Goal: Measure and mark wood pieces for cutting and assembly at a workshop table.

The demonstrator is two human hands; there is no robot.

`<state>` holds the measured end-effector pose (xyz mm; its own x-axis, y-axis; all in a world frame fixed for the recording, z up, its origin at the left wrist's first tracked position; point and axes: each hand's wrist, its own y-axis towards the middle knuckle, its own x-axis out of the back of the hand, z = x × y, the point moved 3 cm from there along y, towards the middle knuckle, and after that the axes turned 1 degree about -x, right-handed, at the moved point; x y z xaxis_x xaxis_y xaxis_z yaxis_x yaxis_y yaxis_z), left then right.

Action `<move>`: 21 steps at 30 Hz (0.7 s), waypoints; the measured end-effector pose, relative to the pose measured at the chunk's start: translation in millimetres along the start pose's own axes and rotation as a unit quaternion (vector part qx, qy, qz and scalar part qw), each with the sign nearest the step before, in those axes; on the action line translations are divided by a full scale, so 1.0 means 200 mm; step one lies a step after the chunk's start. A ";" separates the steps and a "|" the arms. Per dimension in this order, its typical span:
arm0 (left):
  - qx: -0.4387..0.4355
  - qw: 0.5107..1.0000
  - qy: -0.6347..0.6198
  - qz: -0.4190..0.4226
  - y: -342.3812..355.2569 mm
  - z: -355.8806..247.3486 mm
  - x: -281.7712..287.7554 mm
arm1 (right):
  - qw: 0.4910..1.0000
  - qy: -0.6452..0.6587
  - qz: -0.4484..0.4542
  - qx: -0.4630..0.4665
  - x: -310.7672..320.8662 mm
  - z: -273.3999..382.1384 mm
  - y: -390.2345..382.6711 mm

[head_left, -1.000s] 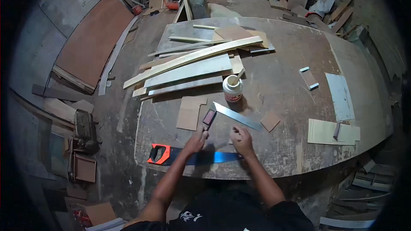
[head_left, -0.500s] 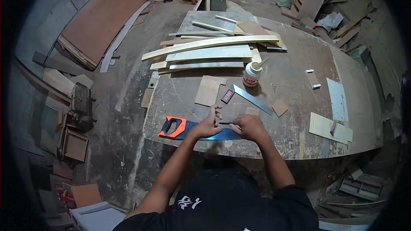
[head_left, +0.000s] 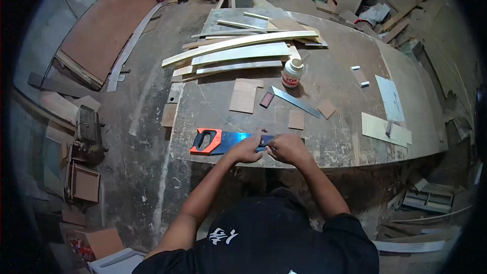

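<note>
Above the near edge of the workbench, my two hands are close together. My right hand is closed on a thin dark pen-like stick, mostly hidden now by its fingers. Beside it is my left hand, thumb and fingers apart, close to the stick's end; whether it touches the stick is unclear. Under and behind the hands lies a handsaw with an orange and black handle at the left; the hands hide part of its blade. Farther back are a small wooden block and a try square.
A white glue bottle stands before a pile of wooden strips. Thin boards lie to the left of the square. At the right are a pale panel with a hammer-like tool on it and a white sheet.
The hands have come closer together, and less of the dark stick shows between them. The whole view has shifted slightly, with the bench sitting higher in the picture.
</note>
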<state>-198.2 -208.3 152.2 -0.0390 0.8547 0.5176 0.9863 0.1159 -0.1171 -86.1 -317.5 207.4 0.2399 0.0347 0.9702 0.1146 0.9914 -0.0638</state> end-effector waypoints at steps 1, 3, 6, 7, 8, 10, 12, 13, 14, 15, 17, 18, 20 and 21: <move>-0.003 1.000 -0.001 0.007 0.00 0.00 -0.02 | 1.000 0.013 0.020 0.005 0.01 0.00 0.00; -0.061 0.997 0.043 -0.002 0.03 -0.03 -0.05 | 0.999 0.026 0.035 -0.002 0.01 -0.01 -0.03; -0.021 0.997 0.065 0.022 0.07 -0.10 -0.13 | 0.993 0.102 0.045 0.024 -0.06 -0.09 -0.06; -0.028 0.996 0.082 0.017 0.09 -0.13 -0.13 | 0.994 0.100 0.037 0.004 -0.06 -0.12 -0.09; -0.038 0.999 0.020 0.017 0.12 -0.16 -0.13 | 0.987 0.157 0.006 0.022 -0.04 -0.14 -0.11; -0.099 0.994 -0.052 -0.020 0.16 -0.28 -0.12 | 0.974 0.225 -0.023 0.023 -0.01 -0.21 -0.16; -0.117 0.976 -0.183 -0.032 0.25 -0.26 -0.15 | 0.960 0.279 -0.020 0.004 -0.01 -0.31 -0.22; -0.123 0.949 -0.288 -0.043 0.30 -0.28 -0.17 | 0.960 0.278 -0.028 -0.009 -0.04 -0.39 -0.26; -0.121 0.939 -0.318 -0.057 0.37 -0.30 -0.18 | 0.954 0.295 -0.058 0.001 -0.06 -0.46 -0.30; -0.167 0.914 -0.356 -0.097 0.43 -0.36 -0.20 | 0.946 0.312 -0.085 0.017 -0.04 -0.51 -0.33; -0.166 0.895 -0.396 -0.121 0.58 -0.37 -0.28 | 0.939 0.336 -0.073 -0.009 -0.02 -0.62 -0.38; -0.155 0.903 -0.383 -0.114 0.66 -0.39 -0.34 | 0.952 0.298 -0.073 -0.010 -0.02 -0.67 -0.40; -0.145 0.909 -0.378 -0.102 0.86 -0.43 -0.47 | 0.973 0.222 -0.031 -0.049 -0.01 -0.82 -0.43; -0.122 0.876 -0.456 -0.100 0.95 -0.41 -0.54 | 0.973 0.222 -0.034 -0.046 -0.03 -0.90 -0.46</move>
<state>7.1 -319.9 144.1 -0.2180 0.8914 -0.3973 0.9455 0.2938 0.1404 75.6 -432.7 165.4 0.6189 -0.1080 0.7780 0.2259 0.9731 -0.0446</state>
